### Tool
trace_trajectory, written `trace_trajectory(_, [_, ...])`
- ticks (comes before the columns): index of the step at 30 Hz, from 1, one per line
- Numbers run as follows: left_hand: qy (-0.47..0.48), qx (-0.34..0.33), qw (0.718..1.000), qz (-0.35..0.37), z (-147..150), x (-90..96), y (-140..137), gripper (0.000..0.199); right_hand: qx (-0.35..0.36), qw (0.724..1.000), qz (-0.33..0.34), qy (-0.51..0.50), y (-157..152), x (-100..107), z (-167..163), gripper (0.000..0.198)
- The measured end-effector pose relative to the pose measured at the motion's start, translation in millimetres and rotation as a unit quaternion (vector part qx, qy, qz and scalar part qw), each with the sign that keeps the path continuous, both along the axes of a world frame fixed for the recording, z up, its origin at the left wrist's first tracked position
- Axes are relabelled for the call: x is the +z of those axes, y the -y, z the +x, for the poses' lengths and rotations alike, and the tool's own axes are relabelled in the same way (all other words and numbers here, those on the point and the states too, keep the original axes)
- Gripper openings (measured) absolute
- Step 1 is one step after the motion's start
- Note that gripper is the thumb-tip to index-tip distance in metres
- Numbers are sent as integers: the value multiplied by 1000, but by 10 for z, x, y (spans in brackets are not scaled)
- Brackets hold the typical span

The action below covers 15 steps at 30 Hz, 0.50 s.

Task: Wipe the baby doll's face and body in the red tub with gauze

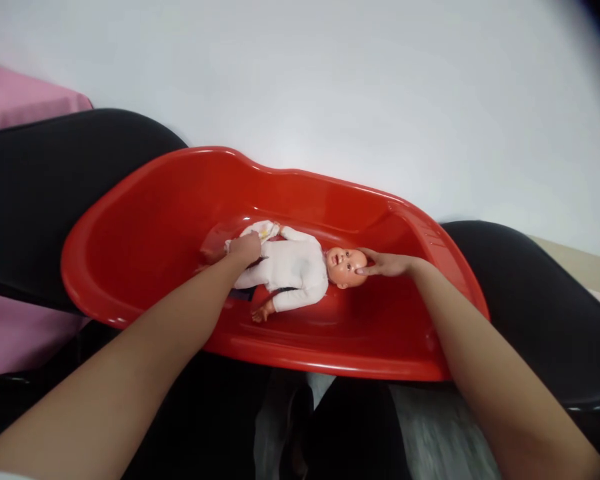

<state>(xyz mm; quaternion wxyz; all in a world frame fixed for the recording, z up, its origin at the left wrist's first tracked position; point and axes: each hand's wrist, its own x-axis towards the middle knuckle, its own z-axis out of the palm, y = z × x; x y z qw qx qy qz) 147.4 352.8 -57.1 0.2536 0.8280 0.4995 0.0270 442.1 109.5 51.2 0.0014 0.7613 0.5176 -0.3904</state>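
A baby doll in a white long-sleeved suit lies on its back in a red baby bathtub, head to the right. My right hand cups the top of its head, with the thumb on the forehead and the other fingers partly hidden behind. Over the doll's hip and upper legs, my left hand is closed on a bunched white cloth with a yellow mark. Whether that cloth is separate from the doll's clothing is hard to see. The doll's feet are blurred.
The tub rests across black chairs, one seat at the left and another at the right. A white wall stands right behind it. Pink cloth shows at the far left. My legs are below the tub's near rim.
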Motion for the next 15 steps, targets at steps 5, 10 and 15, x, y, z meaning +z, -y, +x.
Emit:
trace_trajectory(5, [58, 22, 996, 58, 160, 215, 140, 40, -18, 1000, -22, -4, 1, 14, -13, 105])
trace_trajectory(10, [215, -149, 965, 29, 437, 465, 552, 42, -19, 1000, -19, -11, 20, 7, -6, 110])
trace_trajectory(15, [191, -373, 908, 24, 463, 164, 842, 56, -8, 1000, -8, -12, 35, -47, 47, 108])
